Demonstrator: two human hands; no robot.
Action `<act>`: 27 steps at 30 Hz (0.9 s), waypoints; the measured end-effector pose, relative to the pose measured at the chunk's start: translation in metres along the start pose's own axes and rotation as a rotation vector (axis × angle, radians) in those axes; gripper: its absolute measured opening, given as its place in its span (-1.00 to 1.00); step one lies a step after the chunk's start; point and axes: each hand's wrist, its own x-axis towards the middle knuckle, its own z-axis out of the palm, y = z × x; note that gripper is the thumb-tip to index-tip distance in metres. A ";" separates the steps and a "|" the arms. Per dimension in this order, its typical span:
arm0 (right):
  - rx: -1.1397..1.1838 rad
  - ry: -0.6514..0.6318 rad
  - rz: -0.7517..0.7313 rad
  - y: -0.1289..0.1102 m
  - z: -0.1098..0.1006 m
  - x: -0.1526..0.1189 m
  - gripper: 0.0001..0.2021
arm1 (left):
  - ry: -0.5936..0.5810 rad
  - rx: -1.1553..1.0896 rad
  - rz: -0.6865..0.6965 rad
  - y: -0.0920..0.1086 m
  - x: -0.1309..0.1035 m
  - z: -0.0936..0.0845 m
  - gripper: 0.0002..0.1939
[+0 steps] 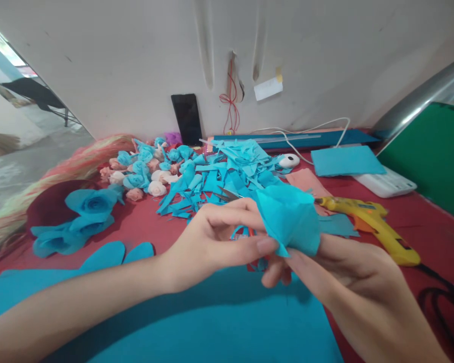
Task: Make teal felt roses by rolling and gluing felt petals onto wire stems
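While both hands pinch it from below, a folded blue felt piece (289, 219) stands up like a cone just right of the frame's centre, above a large blue felt sheet (212, 322) spread on the red counter (431, 222). At the cone's 9 o'clock, the left hand (215, 242) is closed with thumb and forefinger on its lower edge; at 5 o'clock the right hand (340, 272) clasps its base (the fingertips are mostly hidden behind the felt). Behind the fingers, something red shows, too covered to name. At 3 o'clock a yellow glue gun (378, 227) lies on the counter, near the felt but not touching it. At 11 o'clock sits a heap of blue felt scraps (227, 176), with scissors (229, 194) at its near edge. Farther toward 10 o'clock are small felt roses (144, 174) in blue, pink and white, and at 9 o'clock larger blue felt flowers (87, 212).
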 end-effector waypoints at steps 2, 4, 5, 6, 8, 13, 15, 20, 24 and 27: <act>-0.008 -0.009 0.017 -0.001 0.001 0.002 -0.78 | 0.011 0.049 -0.005 0.003 0.001 -0.002 -0.90; -0.022 -0.014 0.032 -0.003 0.000 0.006 -0.78 | 0.005 0.079 -0.021 0.007 0.002 -0.003 -0.90; -0.024 -0.009 0.029 -0.003 0.000 0.007 -0.78 | -0.012 0.093 -0.036 0.010 0.002 -0.003 -0.89; -0.024 -0.007 0.027 -0.004 0.000 0.009 -0.78 | -0.038 0.105 -0.054 0.013 0.003 -0.004 -0.87; -0.025 0.006 0.028 -0.004 -0.002 0.010 -0.78 | -0.093 0.116 -0.083 0.019 0.004 -0.004 -0.84; -0.020 -0.006 0.052 -0.003 -0.002 0.010 -0.81 | -0.006 0.242 -0.128 0.027 0.004 -0.007 -0.76; -0.031 -0.006 0.047 -0.001 -0.001 0.009 -0.82 | 0.031 0.307 -0.163 0.028 0.003 -0.008 -0.77; -0.118 0.048 0.083 0.003 -0.001 0.010 -0.77 | 0.058 0.417 -0.215 0.031 0.004 -0.010 -0.80; -0.304 0.057 -0.038 0.007 -0.003 0.011 -0.80 | 0.025 0.442 -0.213 0.034 0.006 -0.011 -0.81; -0.441 0.050 -0.101 0.007 -0.003 0.011 -0.77 | 0.007 0.454 -0.241 0.034 0.006 -0.011 -0.83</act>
